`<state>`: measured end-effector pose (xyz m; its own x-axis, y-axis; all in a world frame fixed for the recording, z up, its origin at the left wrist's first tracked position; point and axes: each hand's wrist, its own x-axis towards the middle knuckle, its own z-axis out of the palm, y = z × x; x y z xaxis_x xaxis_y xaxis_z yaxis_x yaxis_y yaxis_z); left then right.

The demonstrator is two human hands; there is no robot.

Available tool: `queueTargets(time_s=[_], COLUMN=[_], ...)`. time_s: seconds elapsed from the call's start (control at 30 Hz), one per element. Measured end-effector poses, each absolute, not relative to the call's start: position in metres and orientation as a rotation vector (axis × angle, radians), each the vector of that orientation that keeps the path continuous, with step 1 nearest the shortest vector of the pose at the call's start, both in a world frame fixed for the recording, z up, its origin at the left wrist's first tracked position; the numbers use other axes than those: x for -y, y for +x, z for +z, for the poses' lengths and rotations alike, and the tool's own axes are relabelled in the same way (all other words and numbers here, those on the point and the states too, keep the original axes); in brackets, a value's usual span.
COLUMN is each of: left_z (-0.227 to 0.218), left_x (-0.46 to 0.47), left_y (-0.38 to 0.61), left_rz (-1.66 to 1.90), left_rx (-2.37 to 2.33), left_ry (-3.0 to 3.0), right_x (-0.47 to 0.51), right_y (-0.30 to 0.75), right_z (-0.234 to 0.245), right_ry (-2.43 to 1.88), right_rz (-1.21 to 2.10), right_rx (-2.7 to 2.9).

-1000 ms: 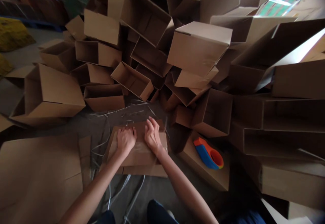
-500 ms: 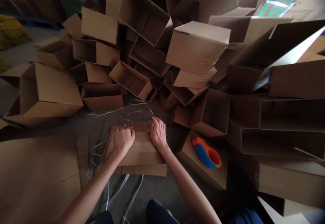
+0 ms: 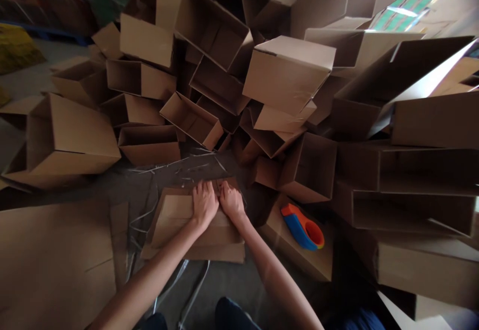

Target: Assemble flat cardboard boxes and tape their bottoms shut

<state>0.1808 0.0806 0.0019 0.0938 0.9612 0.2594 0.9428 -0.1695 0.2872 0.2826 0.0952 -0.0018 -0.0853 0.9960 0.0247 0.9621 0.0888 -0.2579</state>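
A flattened cardboard box (image 3: pixel 179 215) lies on the floor in front of me, a small stack of folded layers with its flaps showing at the near and far sides. My left hand (image 3: pixel 205 203) is near the middle of its far side, fingers curled down on the far flap. Close beside it, almost touching, my right hand (image 3: pixel 231 199) is closed on the same flap by a slit. The fingertips of both hands are partly hidden. To the right, an orange and blue tape dispenser (image 3: pixel 302 228) rests on a closed carton (image 3: pixel 295 255).
Open cartons (image 3: pixel 192 120) are heaped ahead, and more are stacked along the right (image 3: pixel 422 170). A large flat cardboard sheet (image 3: pixel 56 250) lies at the left. Loose strapping strips (image 3: pixel 196 290) are scattered on the floor around the box.
My left hand has moved right along the box's far side, up to my right hand. My right hand has shifted slightly down and left. The tape dispenser stays on its carton.
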Motion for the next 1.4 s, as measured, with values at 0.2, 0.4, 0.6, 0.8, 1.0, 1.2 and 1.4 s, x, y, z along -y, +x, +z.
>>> queueTargets(time_s=[0.2, 0.4, 0.6, 0.8, 1.0, 1.2, 1.4], left_z=[0.002, 0.011, 0.013, 0.04, 0.005, 0.035, 0.011], left_x=[-0.083, -0.079, -0.079, -0.085, -0.084, -0.086, -0.072], left_y=[0.17, 0.142, 0.133, 0.099, 0.087, 0.059, 0.011], left_rz=[0.969, 1.116, 1.082, 1.517, 0.95, 1.416, 1.132], left_rx=[-1.771, -1.822, -1.756, -1.887, -1.509, -1.793, -1.716], left_ry=[2.401, 2.349, 2.425, 2.226, 2.609, 2.326, 1.704], right_x=[-0.096, -0.094, -0.095, -0.095, -0.094, -0.094, -0.096], right_y=[0.282, 0.281, 0.279, 0.28, 0.28, 0.282, 0.283], right_z=[0.0, 0.002, 0.003, 0.006, 0.004, 0.005, 0.006], right_ry=[-1.985, -1.988, -2.023, -2.016, -2.019, -1.995, -2.022], right_rz=[0.277, 0.278, 0.27, 0.259, 0.265, 0.269, 0.316], right_rx=[2.163, 2.165, 2.175, 2.191, 2.199, 2.208, 2.204])
